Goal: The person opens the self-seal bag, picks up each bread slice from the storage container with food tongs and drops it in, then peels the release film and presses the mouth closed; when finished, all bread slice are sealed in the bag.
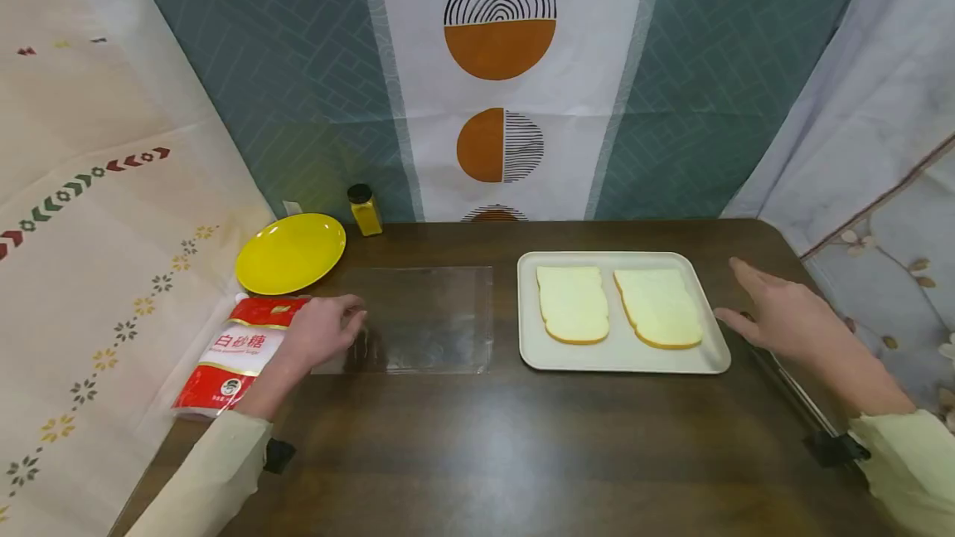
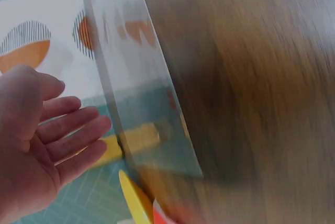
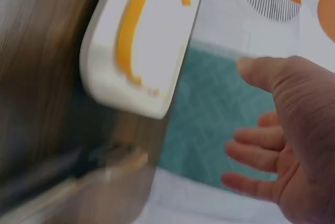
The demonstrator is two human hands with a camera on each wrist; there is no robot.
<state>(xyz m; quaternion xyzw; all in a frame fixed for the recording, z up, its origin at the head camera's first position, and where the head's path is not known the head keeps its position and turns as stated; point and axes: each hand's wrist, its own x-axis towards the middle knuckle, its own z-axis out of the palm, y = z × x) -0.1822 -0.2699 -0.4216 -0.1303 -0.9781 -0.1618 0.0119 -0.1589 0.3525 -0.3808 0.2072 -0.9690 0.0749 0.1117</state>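
My left hand [image 1: 326, 330] hovers over the left end of a clear plastic sheet [image 1: 440, 321] that lies flat on the table. In the left wrist view that hand [image 2: 57, 135] has relaxed, spread fingers and holds nothing. At the right, my right hand [image 1: 791, 313] is just beyond the right edge of a white tray [image 1: 627, 361], fingers extended and nothing in them. Two slices of bread lie side by side on the tray, a left slice [image 1: 573, 303] and a right slice [image 1: 658, 307]. The right wrist view shows the hand [image 3: 293, 135] apart from the tray.
A red and white sugar bag [image 1: 242, 350] lies by my left forearm. Behind it are a yellow plate [image 1: 293, 253] and a small yellow jar with a black lid [image 1: 365, 210]. Something long, dark and silvery [image 1: 802, 392] lies beneath my right hand. Curtains surround the brown table [image 1: 477, 454].
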